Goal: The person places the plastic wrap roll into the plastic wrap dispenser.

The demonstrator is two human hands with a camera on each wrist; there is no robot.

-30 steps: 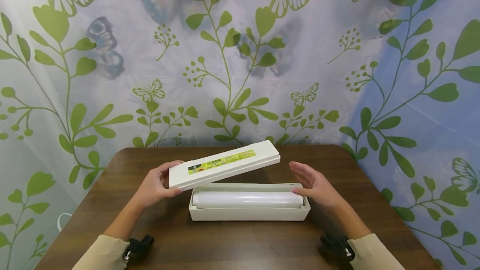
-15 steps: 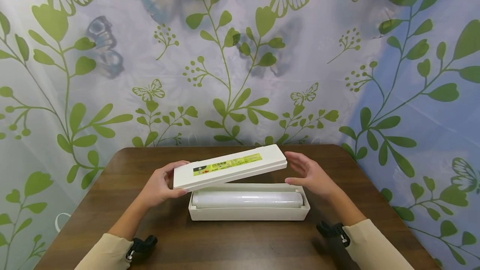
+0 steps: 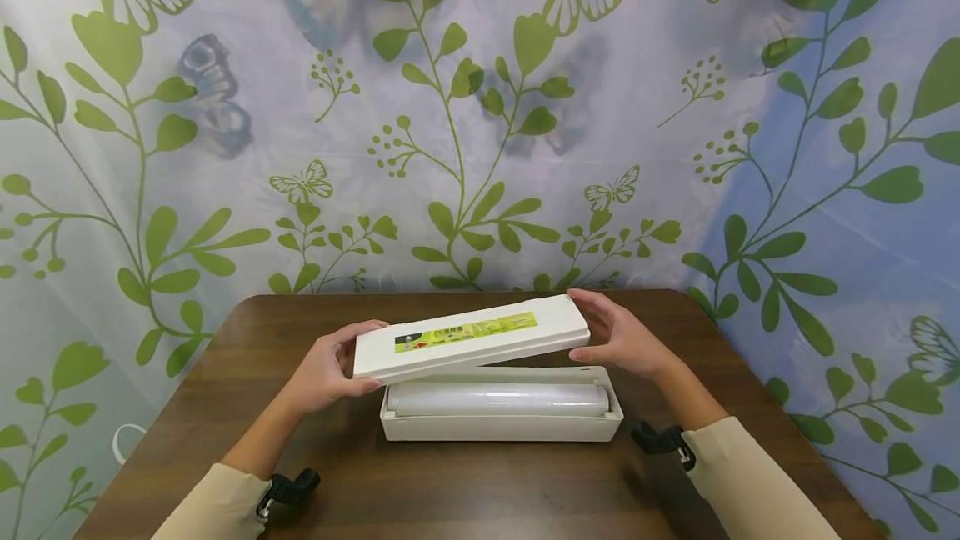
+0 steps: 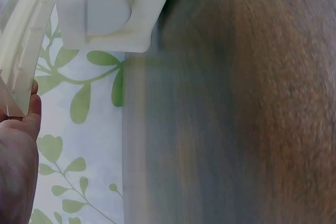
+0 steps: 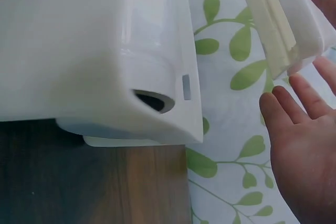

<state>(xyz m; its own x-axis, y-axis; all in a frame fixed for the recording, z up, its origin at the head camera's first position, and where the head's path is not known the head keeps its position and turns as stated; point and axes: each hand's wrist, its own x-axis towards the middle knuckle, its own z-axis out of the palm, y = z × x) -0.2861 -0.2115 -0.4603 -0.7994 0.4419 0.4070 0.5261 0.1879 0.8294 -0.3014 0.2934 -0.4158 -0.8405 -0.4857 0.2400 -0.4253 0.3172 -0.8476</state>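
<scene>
A white box lid (image 3: 480,330) with a yellow-green label is held tilted above the box, its right end higher. My left hand (image 3: 321,363) grips the lid's left end, thumb in front; the left wrist view shows the fingers (image 4: 34,106) at its edge. At the lid's right end is my right hand (image 3: 626,340), fingers spread and fairly straight around the corner; the fingertips seem to touch it. Below, the open white box (image 3: 502,428) lies on the table with a roll of cling film (image 3: 498,398) inside. The roll's hollow core end shows in the right wrist view.
The brown wooden table (image 3: 480,490) has its far edge just behind the lid. A curtain (image 3: 480,148) with green leaves and butterflies hangs behind it. Black straps (image 3: 288,490) sit at both wrists. A white loop (image 3: 126,442) shows beyond the table's left edge.
The lid has moved right and slightly down in my left hand, over the box. My right hand has moved up from beside the box to the lid's right end. The box stays put.
</scene>
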